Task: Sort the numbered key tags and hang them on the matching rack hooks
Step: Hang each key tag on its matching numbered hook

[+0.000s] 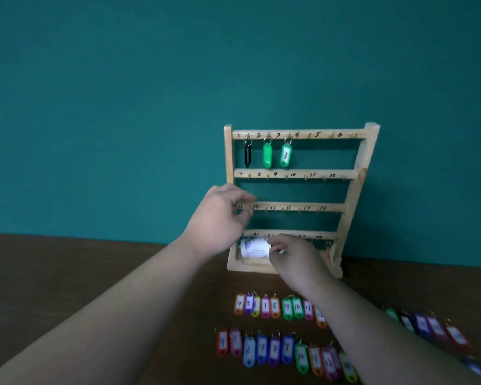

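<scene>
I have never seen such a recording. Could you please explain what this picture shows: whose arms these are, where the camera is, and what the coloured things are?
No machine: a person works with two bare hands. One camera, worn on the head, looks forward and down, so the arms enter from below. A wooden rack stands on a brown table; its four rails carry numbered hooks. On the top rail hang a black tag, a plain green tag and a green tag marked 3. The left hand grips the left end of the third rail. The right hand is low at the rack's base, beside a white roll; its fingers are curled, but whether they hold anything is too blurred to tell. More coloured numbered tags lie in two rows on the table.
</scene>
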